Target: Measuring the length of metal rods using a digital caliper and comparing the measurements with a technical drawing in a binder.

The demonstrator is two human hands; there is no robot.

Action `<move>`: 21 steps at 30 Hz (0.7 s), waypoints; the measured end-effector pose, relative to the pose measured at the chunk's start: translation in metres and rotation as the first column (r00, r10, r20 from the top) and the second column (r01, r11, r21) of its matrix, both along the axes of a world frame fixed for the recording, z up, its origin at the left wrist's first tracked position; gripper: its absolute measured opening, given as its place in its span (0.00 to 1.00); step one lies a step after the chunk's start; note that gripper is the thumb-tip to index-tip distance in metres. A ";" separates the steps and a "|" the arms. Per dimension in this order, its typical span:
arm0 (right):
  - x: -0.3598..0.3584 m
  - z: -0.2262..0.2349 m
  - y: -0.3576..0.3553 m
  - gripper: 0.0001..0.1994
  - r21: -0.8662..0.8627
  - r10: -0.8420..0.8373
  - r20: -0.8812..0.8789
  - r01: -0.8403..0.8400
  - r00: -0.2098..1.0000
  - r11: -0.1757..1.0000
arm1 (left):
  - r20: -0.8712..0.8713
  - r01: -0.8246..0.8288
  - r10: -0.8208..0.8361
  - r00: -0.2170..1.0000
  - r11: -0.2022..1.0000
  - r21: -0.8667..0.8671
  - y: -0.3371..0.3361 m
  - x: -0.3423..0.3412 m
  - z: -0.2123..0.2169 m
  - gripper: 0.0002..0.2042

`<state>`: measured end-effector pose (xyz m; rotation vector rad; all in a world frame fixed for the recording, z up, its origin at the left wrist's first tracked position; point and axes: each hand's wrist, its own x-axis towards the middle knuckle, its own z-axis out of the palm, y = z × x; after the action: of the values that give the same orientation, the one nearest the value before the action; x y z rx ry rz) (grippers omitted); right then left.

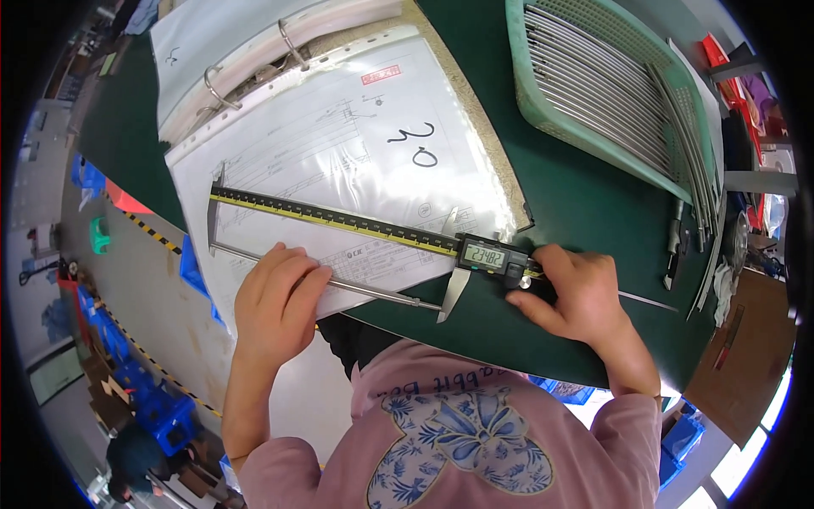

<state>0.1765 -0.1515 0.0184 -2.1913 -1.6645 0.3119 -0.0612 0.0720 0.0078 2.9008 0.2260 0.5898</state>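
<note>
A long digital caliper point(339, 219) with a yellow-marked beam lies across a sheet-protected drawing in an open ring binder point(339, 136). Between its two jaws lies a thin metal rod point(373, 293), parallel to the beam. My left hand point(275, 297) rests flat on the rod and the paper near the fixed jaw. My right hand point(572, 293) grips the caliper's sliding head with its display point(485, 254), thumb at the wheel under it.
A green plastic basket point(543, 110) filled with several thin metal rods stands at the upper right on the dark green table point(577, 204). More rods and a dark tool point(676, 254) lie at its right. The table's front edge runs just before my body.
</note>
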 end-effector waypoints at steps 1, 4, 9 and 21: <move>0.000 0.001 0.003 0.20 0.018 0.019 -0.005 -0.019 1.000 1.000 | -0.002 0.004 -0.004 1.000 1.000 0.003 0.001 -0.001 0.001 0.13; -0.001 0.001 0.005 0.21 0.002 0.005 -0.024 -0.005 1.000 1.000 | -0.001 0.008 -0.008 1.000 1.000 -0.011 0.005 -0.002 0.002 0.14; 0.002 -0.001 0.000 0.18 0.004 0.007 -0.005 -0.007 1.000 1.000 | -0.051 0.042 -0.041 0.998 0.999 0.012 0.007 0.007 0.004 0.13; 0.000 -0.013 -0.007 0.17 0.065 0.051 -0.106 -0.044 0.993 0.997 | -0.039 0.381 -0.385 0.922 0.888 0.257 0.006 0.084 0.081 0.08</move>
<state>0.1768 -0.1589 0.0053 -2.0544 -1.6479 0.3786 0.0228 0.0778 0.0888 3.0577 -0.4559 0.6039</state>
